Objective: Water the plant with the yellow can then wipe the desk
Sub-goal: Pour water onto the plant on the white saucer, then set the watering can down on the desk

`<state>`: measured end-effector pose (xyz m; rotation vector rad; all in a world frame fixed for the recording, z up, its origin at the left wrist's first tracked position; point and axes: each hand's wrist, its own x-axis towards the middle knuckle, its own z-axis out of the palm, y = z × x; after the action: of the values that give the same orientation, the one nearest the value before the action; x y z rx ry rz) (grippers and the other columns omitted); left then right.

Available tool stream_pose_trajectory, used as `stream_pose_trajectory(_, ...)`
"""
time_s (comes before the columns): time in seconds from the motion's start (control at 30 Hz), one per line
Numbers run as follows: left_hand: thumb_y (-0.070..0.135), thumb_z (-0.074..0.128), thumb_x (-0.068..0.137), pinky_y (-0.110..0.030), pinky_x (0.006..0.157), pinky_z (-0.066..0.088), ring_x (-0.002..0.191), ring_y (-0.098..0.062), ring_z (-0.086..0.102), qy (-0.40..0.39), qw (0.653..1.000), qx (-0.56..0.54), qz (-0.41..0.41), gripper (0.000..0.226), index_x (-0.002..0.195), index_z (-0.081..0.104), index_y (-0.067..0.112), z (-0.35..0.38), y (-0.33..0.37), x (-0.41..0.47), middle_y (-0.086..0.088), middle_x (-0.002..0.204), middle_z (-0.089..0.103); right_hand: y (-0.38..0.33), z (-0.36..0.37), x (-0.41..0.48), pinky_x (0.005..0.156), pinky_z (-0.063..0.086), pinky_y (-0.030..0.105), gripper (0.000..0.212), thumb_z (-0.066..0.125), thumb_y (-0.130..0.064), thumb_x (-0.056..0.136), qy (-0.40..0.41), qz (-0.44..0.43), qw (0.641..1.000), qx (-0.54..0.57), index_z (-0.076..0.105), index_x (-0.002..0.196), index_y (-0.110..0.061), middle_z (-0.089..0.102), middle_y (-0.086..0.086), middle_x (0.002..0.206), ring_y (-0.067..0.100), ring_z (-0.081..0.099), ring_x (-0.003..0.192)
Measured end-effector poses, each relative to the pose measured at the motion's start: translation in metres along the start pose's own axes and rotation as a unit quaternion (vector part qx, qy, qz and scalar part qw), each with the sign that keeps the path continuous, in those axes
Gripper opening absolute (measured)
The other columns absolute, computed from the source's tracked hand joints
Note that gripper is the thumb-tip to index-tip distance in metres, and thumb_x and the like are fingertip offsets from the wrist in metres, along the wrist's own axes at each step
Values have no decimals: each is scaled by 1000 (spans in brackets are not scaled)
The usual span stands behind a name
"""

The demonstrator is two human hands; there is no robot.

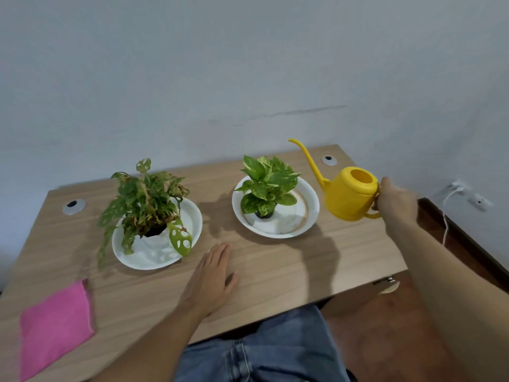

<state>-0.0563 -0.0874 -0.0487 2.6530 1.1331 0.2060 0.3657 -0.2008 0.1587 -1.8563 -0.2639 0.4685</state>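
Observation:
The yellow watering can (pixel 347 197) stands upright at the desk's right side, its long spout pointing up and left. My right hand (pixel 395 201) is closed around its handle. Left of the can, a small green plant (pixel 265 183) sits in a white dish (pixel 309 213). A second, bushier plant (pixel 146 201) with holed leaves sits in another white dish (pixel 192 216) further left. My left hand (pixel 212 274) lies flat on the wooden desk (pixel 289 271), fingers apart, holding nothing. A folded pink cloth (pixel 56 326) lies at the near left corner.
Two round cable grommets (pixel 73 205) (pixel 329 160) are set into the desk's back corners. The wall stands right behind the desk. A white cable (pixel 446 216) hangs from a wall socket at the right, beyond the desk's edge. My denim-clad lap (pixel 261 348) is below the front edge.

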Motion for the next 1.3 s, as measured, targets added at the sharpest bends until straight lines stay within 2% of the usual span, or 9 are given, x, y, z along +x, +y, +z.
stream_pose_trajectory(0.1, 57, 28, 108, -40, 141, 3, 172, -22, 8, -14, 1000, -1, 0, 83, 177, 11, 14, 5, 7, 9, -6, 186, 12, 19, -3, -10, 70, 50, 39, 30, 52, -19, 109, 49, -8, 999, -13, 58, 81, -12, 70, 15, 83, 33, 67, 75)
stream_pose_trajectory(0.17, 54, 33, 110, -39, 140, 2, 173, -22, 5, -19, 1000, -7, 1, 83, 177, 8, 13, 8, 12, 15, -6, 186, 8, 34, -5, -9, 74, 59, 40, 26, 56, -28, 106, 52, 19, 998, -19, 61, 82, -20, 68, 11, 88, 29, 66, 77)
stream_pose_trajectory(0.27, 52, 37, 111, -40, 140, 2, 173, -20, 0, -24, 1000, -16, 4, 84, 178, 4, 13, 10, 19, 21, -5, 187, 4, 60, -11, -1, 90, 64, 54, 23, 57, -32, 103, 43, 24, 998, -33, 66, 87, -17, 73, 17, 99, 29, 69, 86)
stream_pose_trajectory(0.37, 52, 38, 111, -39, 140, -1, 173, -18, -3, -32, 999, -18, 9, 84, 177, 2, 14, 13, 24, 29, -4, 187, 1, 93, -13, 16, 95, 60, 65, 40, 41, -43, 97, 62, 33, 993, -100, 62, 78, -14, 75, 28, 104, 42, 72, 96)
stream_pose_trajectory(0.6, 52, 37, 111, -41, 141, 2, 173, -19, -2, -38, 999, -10, 19, 83, 177, 7, 12, 18, 31, 40, -5, 187, 4, 124, -17, 14, 76, 41, 48, 41, 33, -12, 112, 74, 44, 980, -179, 49, 74, -9, 68, 32, 100, 42, 57, 89)
stream_pose_trajectory(0.77, 52, 33, 111, -42, 141, 0, 173, -18, -6, -40, 999, -2, 18, 83, 177, 6, 11, 20, 31, 39, -5, 187, 0, 135, -23, 8, 81, 42, 47, 47, 38, -29, 109, 78, 60, 982, -160, 66, 95, 7, 65, 27, 100, 44, 61, 98)
stream_pose_trajectory(0.97, 55, 28, 109, -43, 141, 2, 173, -17, -6, -35, 999, -7, 23, 84, 177, 8, 10, 22, 32, 37, -5, 187, 1, 146, -27, 8, 83, 45, 49, 54, 37, -36, 103, 53, 58, 985, -157, 72, 93, 3, 71, 29, 102, 46, 64, 99)
stream_pose_trajectory(1.2, 55, 27, 109, -45, 141, 6, 173, -17, -5, -36, 999, -5, 21, 84, 177, 8, 10, 23, 31, 37, -4, 187, 1, 149, -27, 9, 91, 44, 51, 55, 33, -28, 116, 56, 1, 971, -231, 72, 98, 7, 71, 31, 107, 49, 63, 108)
stream_pose_trajectory(1.3, 57, 24, 109, -43, 141, 3, 173, -16, -8, -40, 999, 0, 22, 84, 177, 5, 11, 22, 30, 37, -4, 187, -1, 147, -28, 5, 88, 41, 49, 39, 38, -28, 114, 70, -5, 971, -231, 62, 106, 2, 63, 22, 106, 49, 62, 113)
